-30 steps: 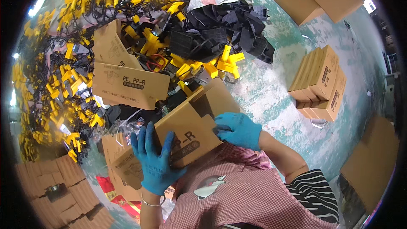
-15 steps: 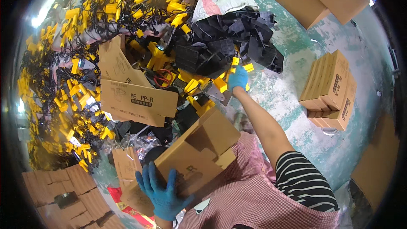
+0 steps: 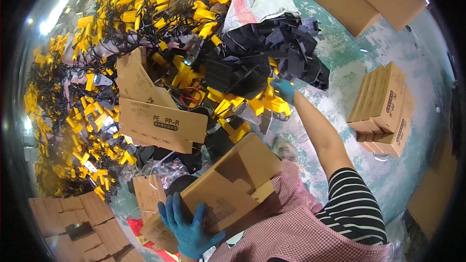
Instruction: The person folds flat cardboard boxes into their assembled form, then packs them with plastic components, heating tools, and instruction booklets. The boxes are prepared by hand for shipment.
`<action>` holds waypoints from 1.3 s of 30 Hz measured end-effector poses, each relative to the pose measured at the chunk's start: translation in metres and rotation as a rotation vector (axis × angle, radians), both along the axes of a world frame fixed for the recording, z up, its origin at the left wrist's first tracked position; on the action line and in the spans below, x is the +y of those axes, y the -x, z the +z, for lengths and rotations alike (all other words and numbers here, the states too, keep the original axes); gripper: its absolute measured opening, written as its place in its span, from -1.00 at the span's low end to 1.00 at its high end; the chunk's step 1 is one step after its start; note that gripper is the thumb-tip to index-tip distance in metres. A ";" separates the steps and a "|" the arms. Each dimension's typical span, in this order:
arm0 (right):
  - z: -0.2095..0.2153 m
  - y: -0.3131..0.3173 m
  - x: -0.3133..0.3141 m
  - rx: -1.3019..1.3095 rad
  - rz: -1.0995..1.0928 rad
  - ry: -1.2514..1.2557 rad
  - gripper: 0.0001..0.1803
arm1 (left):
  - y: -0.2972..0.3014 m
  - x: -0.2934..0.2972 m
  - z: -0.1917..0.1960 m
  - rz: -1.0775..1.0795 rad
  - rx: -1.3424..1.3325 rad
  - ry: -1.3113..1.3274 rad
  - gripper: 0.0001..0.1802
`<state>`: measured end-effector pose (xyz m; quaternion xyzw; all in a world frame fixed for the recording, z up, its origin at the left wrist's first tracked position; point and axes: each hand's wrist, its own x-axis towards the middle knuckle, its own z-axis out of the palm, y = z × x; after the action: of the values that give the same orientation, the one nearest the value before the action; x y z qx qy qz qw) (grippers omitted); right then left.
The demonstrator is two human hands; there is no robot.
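- Cardboard box (image 3: 218, 204), partly open, slants against the checked apron (image 3: 267, 228), under the left grip (image 3: 194, 233), whose fingers spread over it, unclenched.
- Right grip (image 3: 285, 90), on the box a second ago, now reaches the yellow tools (image 3: 277, 106) (whether it grasps one, I cannot tell); the box is left to the other side alone.
- Right forearm (image 3: 320, 133) stretches forward, elbow nearly straight.
- Black plastic parts (image 3: 303, 58) lie just beyond.

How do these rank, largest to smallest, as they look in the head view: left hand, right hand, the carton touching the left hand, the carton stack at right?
1. Carton
2. Carton stack
3. Left hand
4. Right hand

The left hand probably looks bigger through nearness.
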<state>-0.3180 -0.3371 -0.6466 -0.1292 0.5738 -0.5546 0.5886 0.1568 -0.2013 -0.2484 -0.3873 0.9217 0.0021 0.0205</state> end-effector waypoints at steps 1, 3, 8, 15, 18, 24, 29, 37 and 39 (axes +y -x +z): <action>0.008 0.003 -0.006 -0.065 -0.098 -0.116 -0.72 | 0.001 -0.001 0.000 -0.012 -0.021 0.010 0.13; 0.021 0.000 -0.016 0.075 -0.064 -0.219 -0.63 | 0.003 0.004 0.001 -0.009 0.004 0.019 0.11; -0.021 0.072 -0.015 1.000 0.069 -0.387 -0.04 | 0.013 0.007 -0.008 -0.090 0.176 0.092 0.13; -0.032 0.021 -0.031 0.477 0.084 -0.133 -0.20 | 0.016 0.013 0.009 -0.047 0.107 0.045 0.13; -0.018 0.042 -0.004 0.293 0.124 -0.137 -0.31 | 0.019 0.006 0.003 -0.130 0.214 0.027 0.13; 0.077 0.000 0.079 0.224 0.145 0.021 -0.48 | -0.002 0.013 -0.006 -0.085 0.225 0.086 0.12; 0.197 0.004 0.226 0.502 -0.092 0.503 -0.61 | 0.012 0.016 0.000 -0.132 0.215 0.127 0.05; 0.401 -0.011 0.372 0.565 -0.805 0.679 -0.69 | 0.018 0.020 0.000 -0.188 0.369 0.104 -0.02; 0.416 -0.024 0.377 0.567 -0.807 0.719 -0.69 | 0.022 0.022 0.002 -0.248 0.402 0.109 -0.03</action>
<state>-0.2938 0.0402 -0.2310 -0.2346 0.4888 -0.8369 0.0757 0.1344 -0.1797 -0.2468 -0.2635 0.9466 0.0268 -0.1841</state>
